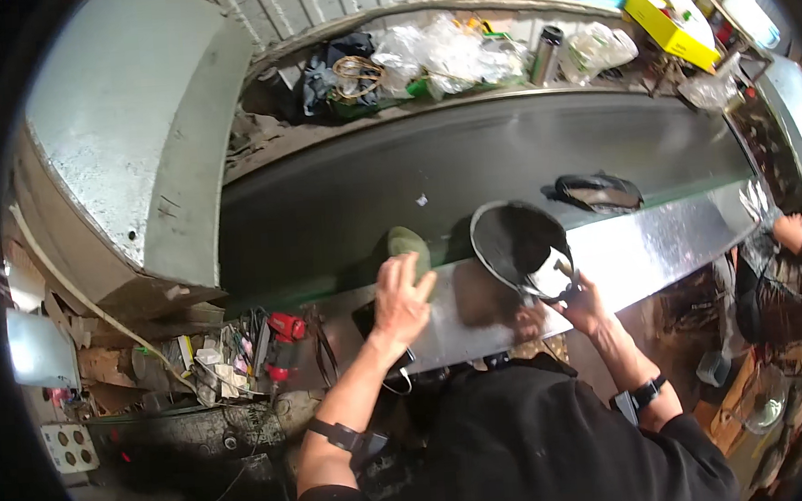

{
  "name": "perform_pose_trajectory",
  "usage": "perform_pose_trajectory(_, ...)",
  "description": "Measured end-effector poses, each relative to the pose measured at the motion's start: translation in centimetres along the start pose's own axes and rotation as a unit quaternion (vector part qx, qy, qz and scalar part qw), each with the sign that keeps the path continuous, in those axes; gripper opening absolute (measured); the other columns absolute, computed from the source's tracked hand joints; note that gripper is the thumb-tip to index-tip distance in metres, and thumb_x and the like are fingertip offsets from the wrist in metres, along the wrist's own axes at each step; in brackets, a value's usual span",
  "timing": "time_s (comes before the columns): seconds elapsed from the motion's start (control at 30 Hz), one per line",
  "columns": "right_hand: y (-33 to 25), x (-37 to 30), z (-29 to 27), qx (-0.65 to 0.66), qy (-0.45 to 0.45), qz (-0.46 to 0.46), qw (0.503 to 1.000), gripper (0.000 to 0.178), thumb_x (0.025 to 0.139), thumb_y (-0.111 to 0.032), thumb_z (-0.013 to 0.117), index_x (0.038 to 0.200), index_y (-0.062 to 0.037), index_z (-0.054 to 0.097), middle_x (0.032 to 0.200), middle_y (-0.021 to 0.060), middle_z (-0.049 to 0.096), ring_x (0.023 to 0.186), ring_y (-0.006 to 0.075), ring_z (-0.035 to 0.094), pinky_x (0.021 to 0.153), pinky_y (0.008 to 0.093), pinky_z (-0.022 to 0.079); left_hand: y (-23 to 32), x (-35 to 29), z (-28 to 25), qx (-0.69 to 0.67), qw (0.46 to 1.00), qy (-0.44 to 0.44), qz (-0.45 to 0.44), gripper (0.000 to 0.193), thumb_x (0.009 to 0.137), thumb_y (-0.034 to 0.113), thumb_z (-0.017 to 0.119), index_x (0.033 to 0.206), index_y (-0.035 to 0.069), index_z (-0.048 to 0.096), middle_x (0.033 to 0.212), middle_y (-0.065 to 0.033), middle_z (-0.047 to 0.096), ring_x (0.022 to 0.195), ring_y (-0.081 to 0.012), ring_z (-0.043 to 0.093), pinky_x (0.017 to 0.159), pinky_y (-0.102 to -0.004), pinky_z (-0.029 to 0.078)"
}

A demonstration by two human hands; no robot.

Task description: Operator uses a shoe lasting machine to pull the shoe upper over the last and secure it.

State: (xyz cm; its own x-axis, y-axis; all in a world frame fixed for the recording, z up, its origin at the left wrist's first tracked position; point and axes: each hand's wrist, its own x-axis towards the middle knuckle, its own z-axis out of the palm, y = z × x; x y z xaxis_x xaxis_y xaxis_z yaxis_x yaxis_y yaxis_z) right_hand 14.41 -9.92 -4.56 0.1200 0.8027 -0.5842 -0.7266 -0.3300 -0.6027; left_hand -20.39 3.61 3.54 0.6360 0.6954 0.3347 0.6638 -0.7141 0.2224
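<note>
My left hand (402,296) is over the near edge of a dark conveyor belt, its fingers closed on the near end of an olive-green oval piece (408,242); whether this is a shoe sole I cannot tell. My right hand (590,307) grips the near right rim of a black bucket (501,235), which tilts so its dark inside faces me. A white thing (549,274) shows inside the bucket beside my right thumb; its kind is unclear. Beyond the bucket, a dark shoe (599,192) lies on its side on the belt (324,200).
A shiny metal ledge (639,245) runs along the belt's near side. Left stands a large grey machine housing (126,111), with a red power tool (285,345) below it. Plastic bags (444,50), a steel flask (547,56) and a yellow box (672,30) line the back. Another person (792,268) is far right.
</note>
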Motion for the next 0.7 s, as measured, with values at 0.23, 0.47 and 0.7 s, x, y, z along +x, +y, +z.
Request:
perform_pose_trajectory(0.23,-2.3,-4.2,4.6,0.165,-0.030,0.023,0.986,0.032,0.103,-0.032,0.050,0.118,-0.0062,0.061,0.092,0.0043,0.065,0.090,0.0217,0.065,0.100,0.0518,0.053,14.3,-4.4,9.3,-0.077,0.975,0.067,0.197,0.029,0.082,0.013,0.063,0.107,0.027,0.067,0.122,-0.0066,0.049,0.119,-0.0220,0.046,0.104,-0.0422,0.034)
perform_pose_trajectory(0.47,-2.0,-5.8,-0.2,-0.320,-0.030,-0.209,0.923,0.050,0.104,-0.024,0.050,0.149,-0.0030,0.041,0.126,0.0117,0.057,0.092,0.0144,0.061,0.083,0.0279,0.052,14.5,-2.1,6.1,-0.477,0.851,0.000,-0.221,0.028,0.091,0.037,0.069,0.087,0.009,0.070,0.094,-0.0090,0.068,0.087,-0.0203,0.063,0.076,-0.0355,0.049)
perform_pose_trajectory(0.7,0.6,-11.9,3.6,-0.599,-0.189,-0.366,0.687,0.023,0.084,-0.009,0.074,0.105,-0.0024,0.068,0.089,0.0069,0.063,0.078,0.0178,0.064,0.108,0.0473,0.044,3.4,2.7,5.7,-0.756,0.428,-0.050,-0.492,0.032,0.088,0.027,0.074,0.109,0.003,0.070,0.103,-0.0077,0.072,0.096,-0.0196,0.067,0.095,-0.0342,0.050)
